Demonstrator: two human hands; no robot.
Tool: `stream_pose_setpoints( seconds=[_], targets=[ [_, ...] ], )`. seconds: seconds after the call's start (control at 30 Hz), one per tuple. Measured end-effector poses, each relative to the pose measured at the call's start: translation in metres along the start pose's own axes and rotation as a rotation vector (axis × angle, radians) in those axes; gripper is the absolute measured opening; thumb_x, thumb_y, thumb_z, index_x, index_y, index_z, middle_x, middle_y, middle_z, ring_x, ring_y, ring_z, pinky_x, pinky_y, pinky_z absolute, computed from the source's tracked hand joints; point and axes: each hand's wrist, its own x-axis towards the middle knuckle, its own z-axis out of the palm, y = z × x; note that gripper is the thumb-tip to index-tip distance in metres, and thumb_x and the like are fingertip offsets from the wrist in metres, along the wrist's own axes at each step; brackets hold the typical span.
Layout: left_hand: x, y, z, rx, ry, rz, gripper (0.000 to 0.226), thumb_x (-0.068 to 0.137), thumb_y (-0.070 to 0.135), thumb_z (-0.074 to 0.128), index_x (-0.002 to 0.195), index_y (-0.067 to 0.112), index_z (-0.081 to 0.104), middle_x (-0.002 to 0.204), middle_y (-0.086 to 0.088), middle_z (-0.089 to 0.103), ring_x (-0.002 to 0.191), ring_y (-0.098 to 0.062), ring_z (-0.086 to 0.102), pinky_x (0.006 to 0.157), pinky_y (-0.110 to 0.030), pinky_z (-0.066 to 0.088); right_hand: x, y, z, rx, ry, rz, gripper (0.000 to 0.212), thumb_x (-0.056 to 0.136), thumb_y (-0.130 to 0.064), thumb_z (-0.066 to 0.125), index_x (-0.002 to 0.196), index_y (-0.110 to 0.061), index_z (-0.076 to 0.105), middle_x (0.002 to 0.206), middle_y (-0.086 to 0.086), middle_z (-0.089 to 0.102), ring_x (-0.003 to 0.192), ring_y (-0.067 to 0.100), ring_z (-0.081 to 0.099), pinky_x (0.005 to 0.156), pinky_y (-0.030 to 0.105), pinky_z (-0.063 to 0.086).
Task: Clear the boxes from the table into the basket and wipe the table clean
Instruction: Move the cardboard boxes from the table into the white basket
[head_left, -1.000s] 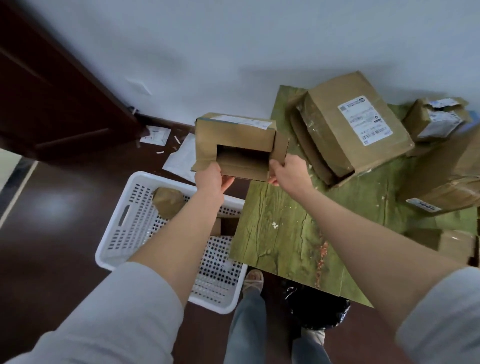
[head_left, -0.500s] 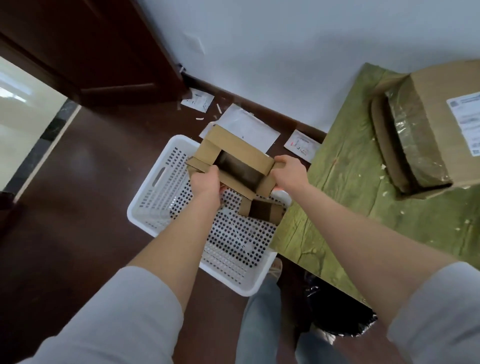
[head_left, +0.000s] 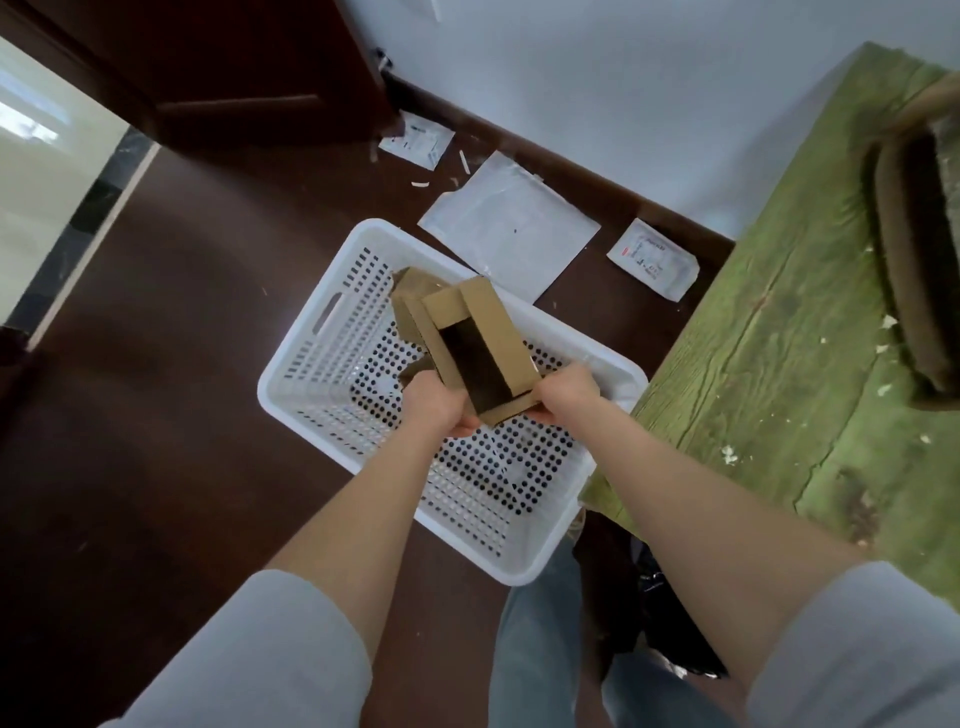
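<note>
Dark wooden floor (head_left: 156, 467) on the left, white basket (head_left: 322, 322) sitting on it, green table (head_left: 779, 364) off to the right against a pale wall. Over the basket, the left hand (head_left: 436, 405) and right hand (head_left: 563, 397) both grip the near end of an open cardboard box (head_left: 483, 338), tilted down inside the rim. This looks like the drop-off step; next, both hands need only let go. Crumbs dot the table, and another box (head_left: 919, 270) waits there.

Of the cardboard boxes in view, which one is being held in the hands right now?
The open box over the white basket, gripped by the left hand and right hand. The large box rests untouched on the green table.
</note>
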Motion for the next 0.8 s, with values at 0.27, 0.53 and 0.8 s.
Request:
stream_pose_setpoints(
  seconds=[0.27, 0.53, 0.8],
  targets=[
    [0.016, -0.001, 0.000, 0.102, 0.056, 0.060, 0.030, 0.092, 0.006, 0.054, 0.121, -0.001, 0.057, 0.104, -0.019, 0.066, 0.080, -0.028, 0.069, 0.074, -0.039, 0.059, 0.000, 0.001, 0.010, -0.164, -0.214, -0.060, 0.044, 0.091, -0.006, 0.055, 0.132, -0.019, 0.046, 0.117, 0.007, 0.055, 0.098, 0.022, 0.052, 0.079, 0.034, 0.046],
    [-0.010, 0.017, 0.006, 0.233, -0.066, 0.107, 0.039, 0.090, 0.015, 0.055, 0.129, 0.007, 0.054, 0.119, -0.010, 0.060, 0.098, -0.024, 0.061, 0.092, -0.039, 0.053, -0.030, -0.015, -0.023, -0.206, 0.016, -0.257, 0.057, 0.091, -0.019, 0.057, 0.144, -0.014, 0.035, 0.137, 0.008, 0.048, 0.104, 0.020, 0.055, 0.087, 0.029, 0.043],
    [-0.068, 0.082, 0.043, 0.174, 0.013, 0.445, 0.028, 0.096, 0.029, 0.049, 0.118, 0.016, 0.061, 0.115, -0.005, 0.066, 0.106, -0.023, 0.063, 0.096, -0.040, 0.049, -0.070, -0.032, -0.088, -0.166, 0.328, -0.561, 0.054, 0.090, -0.026, 0.057, 0.140, -0.023, 0.037, 0.120, 0.005, 0.052, 0.101, 0.020, 0.056, 0.081, 0.032, 0.046]
  ],
)
